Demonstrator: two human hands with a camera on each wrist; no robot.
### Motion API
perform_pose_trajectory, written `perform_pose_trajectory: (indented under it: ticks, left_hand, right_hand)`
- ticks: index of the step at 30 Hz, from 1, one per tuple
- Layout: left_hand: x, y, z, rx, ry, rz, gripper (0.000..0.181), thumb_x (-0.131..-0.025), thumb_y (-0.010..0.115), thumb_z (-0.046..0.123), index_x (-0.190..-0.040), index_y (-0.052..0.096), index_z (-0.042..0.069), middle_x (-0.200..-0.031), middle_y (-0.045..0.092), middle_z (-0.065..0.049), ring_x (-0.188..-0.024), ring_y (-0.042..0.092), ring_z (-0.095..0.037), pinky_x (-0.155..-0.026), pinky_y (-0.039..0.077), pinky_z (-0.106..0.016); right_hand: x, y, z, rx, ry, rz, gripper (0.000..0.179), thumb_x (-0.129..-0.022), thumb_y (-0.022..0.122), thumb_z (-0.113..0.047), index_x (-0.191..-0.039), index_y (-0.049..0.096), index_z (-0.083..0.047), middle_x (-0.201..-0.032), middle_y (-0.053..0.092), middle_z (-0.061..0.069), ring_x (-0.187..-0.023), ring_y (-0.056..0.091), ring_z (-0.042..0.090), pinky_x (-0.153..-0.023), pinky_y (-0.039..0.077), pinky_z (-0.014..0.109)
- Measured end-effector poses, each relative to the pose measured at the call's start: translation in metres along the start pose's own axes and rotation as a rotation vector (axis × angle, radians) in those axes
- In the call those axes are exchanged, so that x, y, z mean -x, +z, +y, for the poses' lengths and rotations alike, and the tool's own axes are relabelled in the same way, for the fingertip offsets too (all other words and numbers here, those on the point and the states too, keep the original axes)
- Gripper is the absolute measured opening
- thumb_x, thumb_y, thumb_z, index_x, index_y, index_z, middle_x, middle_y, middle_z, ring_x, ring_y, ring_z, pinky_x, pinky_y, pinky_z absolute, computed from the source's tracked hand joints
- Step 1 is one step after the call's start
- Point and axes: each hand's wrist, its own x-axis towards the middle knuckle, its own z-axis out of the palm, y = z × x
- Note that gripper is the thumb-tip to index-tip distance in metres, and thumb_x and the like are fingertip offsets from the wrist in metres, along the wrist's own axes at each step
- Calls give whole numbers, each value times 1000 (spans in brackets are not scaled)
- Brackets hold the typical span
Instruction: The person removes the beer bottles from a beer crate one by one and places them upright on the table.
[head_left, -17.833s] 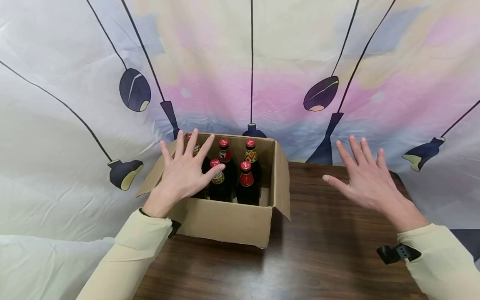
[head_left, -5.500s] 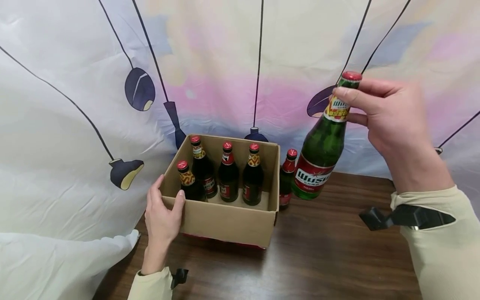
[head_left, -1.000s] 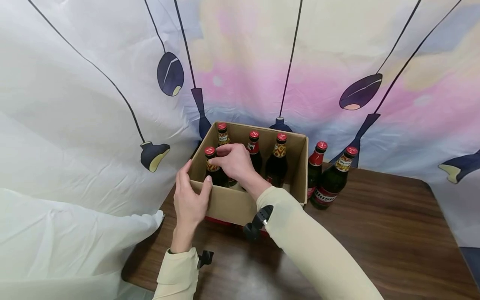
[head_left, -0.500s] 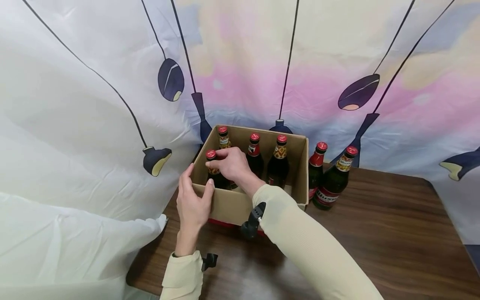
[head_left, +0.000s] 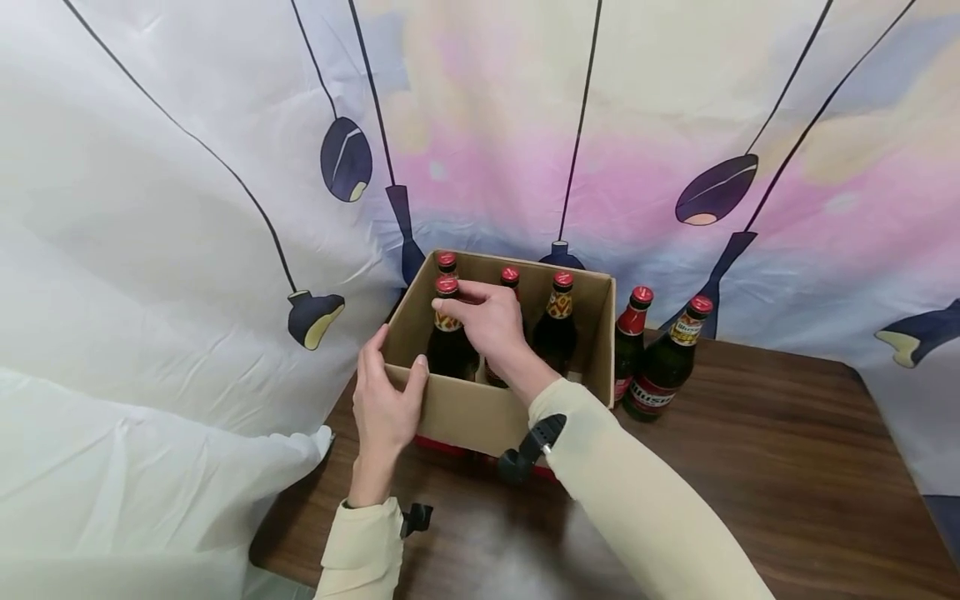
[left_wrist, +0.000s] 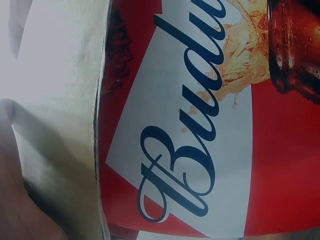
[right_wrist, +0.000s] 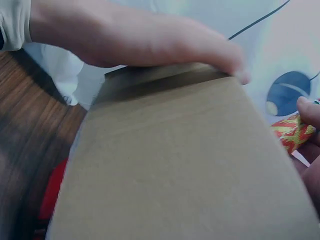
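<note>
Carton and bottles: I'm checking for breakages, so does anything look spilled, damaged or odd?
No spill or breakage shows. One oddity: the carton bears "Bud" lettering in the left wrist view, while the rightmost bottle on the table appears labelled Wusu, so they seem mismatched.

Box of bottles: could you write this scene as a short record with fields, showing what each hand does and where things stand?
Box: cardboard, open-topped, on a brown table
Left hand: grips the box's front-left corner
Right hand: holds a bottle by its neck
Other bottles in box: three visible, red-capped
Bottles outside: red-necked and yellow-necked, standing right of the box
Backdrop: cloth with hanging-lamp pictures
</note>
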Motion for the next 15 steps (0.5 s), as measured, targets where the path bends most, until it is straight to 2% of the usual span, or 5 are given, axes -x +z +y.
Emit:
perform_pose_trajectory:
  ticks: [7, 11, 15]
  left_hand:
    - [0, 2, 0, 3, 6, 7, 70, -95, 68, 37, -156, 47, 10, -151, 55, -17, -134, 58, -41, -105, 47, -64]
    - [0, 2, -1, 5, 6, 15, 69, -95, 68, 37, -156, 48, 11, -151, 55, -17, -134, 58, -41, -105, 46, -64]
    - [1, 2, -3, 3, 0, 19, 69, -95, 68, 36, -155, 48, 10, -152, 55, -17, -135, 57, -41, -106, 46, -65]
  right_hand:
    - [12, -30, -12, -75, -90, 46, 35, -88, 86, -23, -123, 82, -18, -118, 80, 3, -110, 70, 18, -99, 58, 40]
    - [15, -51, -17, -62, -152, 61, 35, -88, 86, -24, -122, 82, -17, -118, 80, 4, -109, 72, 17, -97, 59, 38]
    - [18, -69, -19, -53, -163, 60, 36, -88, 86, -25, -123, 81, -17, -118, 80, 4, -107, 72, 17, -91, 59, 33]
